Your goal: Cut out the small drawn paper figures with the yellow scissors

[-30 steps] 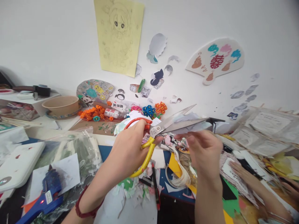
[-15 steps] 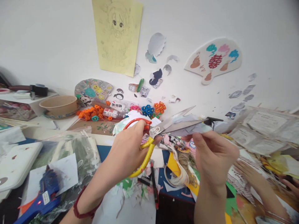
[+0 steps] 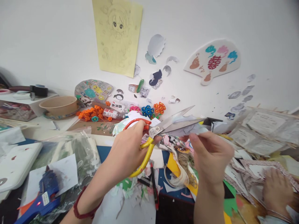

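Note:
My left hand (image 3: 129, 144) is closed around the handles of a pair of scissors (image 3: 154, 131), one handle red-orange and the other yellow. Their blades are spread and point to the right, with a thin piece of pale paper (image 3: 184, 119) between them. The paper's far end is pinched between the thumb and fingers of my right hand (image 3: 211, 152). Below the scissors lie paper scraps (image 3: 137, 188) on a white sheet, beside a black-and-red craft knife or pen (image 3: 154, 183) whose kind I cannot make out fully.
A blue glue gun (image 3: 48, 189) with a lit red light rests at the left. A co-worker's hand (image 3: 277, 186) lies on patterned paper at the right. Twine (image 3: 179, 174), crocheted flowers (image 3: 147, 111), bottles (image 3: 111, 113) and a tan bowl (image 3: 58, 104) crowd the tables.
My right hand has shifted slightly left along with the paper. The scissors look nearly unchanged. The co-worker's hand has moved right across the patterned paper.

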Tool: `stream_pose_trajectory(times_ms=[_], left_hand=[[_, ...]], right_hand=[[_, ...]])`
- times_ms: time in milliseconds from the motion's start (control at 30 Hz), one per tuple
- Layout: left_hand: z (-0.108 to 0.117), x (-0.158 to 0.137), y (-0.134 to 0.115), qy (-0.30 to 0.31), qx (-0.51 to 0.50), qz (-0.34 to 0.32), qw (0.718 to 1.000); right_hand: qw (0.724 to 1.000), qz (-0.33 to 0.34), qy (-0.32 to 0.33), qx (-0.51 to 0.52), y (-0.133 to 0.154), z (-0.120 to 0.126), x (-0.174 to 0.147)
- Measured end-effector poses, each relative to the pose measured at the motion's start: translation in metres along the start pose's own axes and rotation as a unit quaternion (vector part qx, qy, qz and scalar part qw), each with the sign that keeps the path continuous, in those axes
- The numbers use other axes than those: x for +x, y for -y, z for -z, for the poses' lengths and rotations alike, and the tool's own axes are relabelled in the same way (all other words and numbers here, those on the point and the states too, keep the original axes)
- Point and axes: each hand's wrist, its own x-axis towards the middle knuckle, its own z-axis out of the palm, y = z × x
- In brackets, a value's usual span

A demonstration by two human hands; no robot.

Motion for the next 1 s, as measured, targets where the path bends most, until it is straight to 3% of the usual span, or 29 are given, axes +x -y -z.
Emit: stream_pose_trajectory(times_ms=[233,433,700,1000], left_hand=[[0.001,0.000,-0.003,0.005,-0.007,0.022,1.000],[0.002,0.000,-0.004,0.011,0.003,0.047,0.999],[0.001,-0.001,0.000,-0.001,-0.008,0.015,1.000],[0.000,-0.001,0.004,-0.035,0.085,-0.003,0.996]], right_hand=[[0.999,-0.019,0.034,0.008,0.005,0.001,0.000],[0.997,-0.008,0.054,-0.052,0.005,0.007,-0.001],[0.989,0.002,0.092,-0.117,0.001,0.008,-0.002],[0.982,0.023,0.109,-0.149,0.003,0.009,-0.003]])
